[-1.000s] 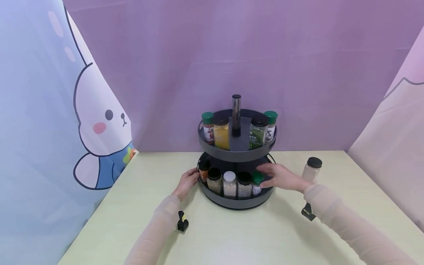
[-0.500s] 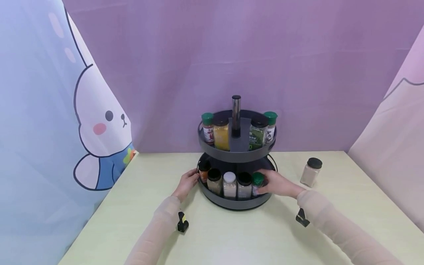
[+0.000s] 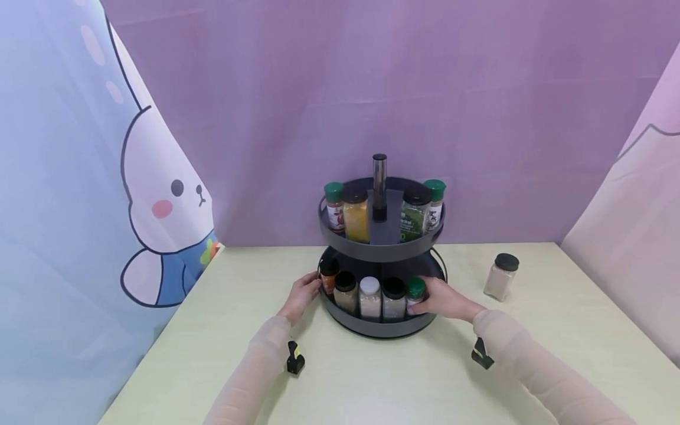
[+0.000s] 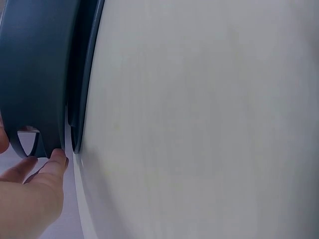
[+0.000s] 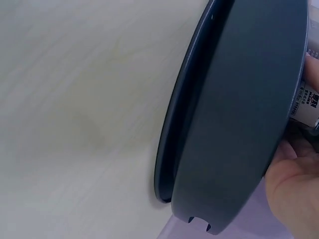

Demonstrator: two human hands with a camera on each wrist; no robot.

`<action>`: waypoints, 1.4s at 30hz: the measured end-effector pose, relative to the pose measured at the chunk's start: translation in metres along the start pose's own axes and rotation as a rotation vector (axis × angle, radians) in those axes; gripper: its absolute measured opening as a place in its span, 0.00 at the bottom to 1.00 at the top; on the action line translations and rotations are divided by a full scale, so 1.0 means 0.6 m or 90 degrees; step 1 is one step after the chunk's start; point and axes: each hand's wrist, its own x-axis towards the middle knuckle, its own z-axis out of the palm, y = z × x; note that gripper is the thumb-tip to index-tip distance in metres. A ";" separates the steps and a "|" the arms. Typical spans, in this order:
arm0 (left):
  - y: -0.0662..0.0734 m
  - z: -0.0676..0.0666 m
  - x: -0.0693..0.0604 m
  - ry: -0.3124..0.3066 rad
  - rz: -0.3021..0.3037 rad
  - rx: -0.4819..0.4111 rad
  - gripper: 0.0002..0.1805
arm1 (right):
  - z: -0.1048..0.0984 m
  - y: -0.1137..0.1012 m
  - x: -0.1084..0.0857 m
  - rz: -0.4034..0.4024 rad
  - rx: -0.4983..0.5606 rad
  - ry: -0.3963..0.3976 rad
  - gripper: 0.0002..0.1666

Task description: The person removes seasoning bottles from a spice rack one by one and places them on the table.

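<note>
Green-lidded jar (image 3: 416,288) is held at the right front of the lower tray (image 3: 378,329) of a two-tier rack (image 3: 382,254), inside the rim; whether its base is lifted cannot be told. It is pinched between thumb and fingers of the right hand (image 3: 445,298). The fingertips of the left hand (image 3: 300,299), extended, are laid against the tray's outer left wall.

Handling (judged): light, stiff-walled, probably somewhat slippery on the label; best taken by the body just below the lid, as the black-lidded jar (image 3: 394,302) is crowded beside it.

Contents: in the lower tray are also seen an orange-filled jar (image 3: 329,282), a brownish-filled jar (image 3: 345,298) and a white-lidded jar (image 3: 370,302) of pale powder. In the upper tray (image 3: 366,252), a yellow-filled jar (image 3: 356,218), a jar of green flakes (image 3: 414,218) and two more green-lidded ones are carried. A pale-filled jar (image 3: 500,280) is stood apart on the surface (image 3: 372,383).
</note>
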 end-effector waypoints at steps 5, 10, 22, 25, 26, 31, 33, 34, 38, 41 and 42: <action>-0.001 0.000 0.000 0.000 0.001 -0.002 0.25 | 0.002 0.003 0.000 0.004 0.021 -0.003 0.29; 0.001 0.000 -0.001 0.001 -0.007 0.000 0.25 | 0.003 0.004 0.001 0.002 0.024 -0.005 0.28; 0.030 0.002 -0.019 -0.013 -0.020 -0.011 0.25 | 0.003 0.004 0.001 0.001 0.012 -0.008 0.24; 0.019 0.001 -0.012 -0.010 -0.020 -0.011 0.25 | 0.004 0.002 0.001 0.007 0.007 -0.009 0.23; 0.014 0.001 -0.008 -0.007 -0.018 -0.011 0.25 | 0.004 0.002 0.001 0.009 0.006 -0.009 0.22; 0.004 0.001 -0.004 0.004 -0.017 -0.003 0.25 | 0.004 0.002 0.001 0.012 0.004 -0.009 0.21; 0.003 0.001 -0.004 0.005 -0.012 -0.007 0.25 | 0.003 0.002 0.001 0.011 0.005 -0.008 0.21; 0.003 0.001 -0.004 0.006 -0.011 -0.009 0.25 | 0.003 0.002 0.002 0.011 0.006 -0.008 0.21; 0.002 0.002 -0.003 0.003 -0.002 -0.019 0.25 | 0.000 0.004 0.002 0.012 0.000 -0.004 0.21; 0.002 0.001 -0.002 -0.001 -0.001 -0.017 0.25 | -0.003 0.005 0.002 0.011 -0.002 -0.001 0.21; 0.003 0.000 -0.002 -0.003 -0.001 -0.016 0.25 | -0.004 0.005 0.002 0.009 0.000 0.000 0.21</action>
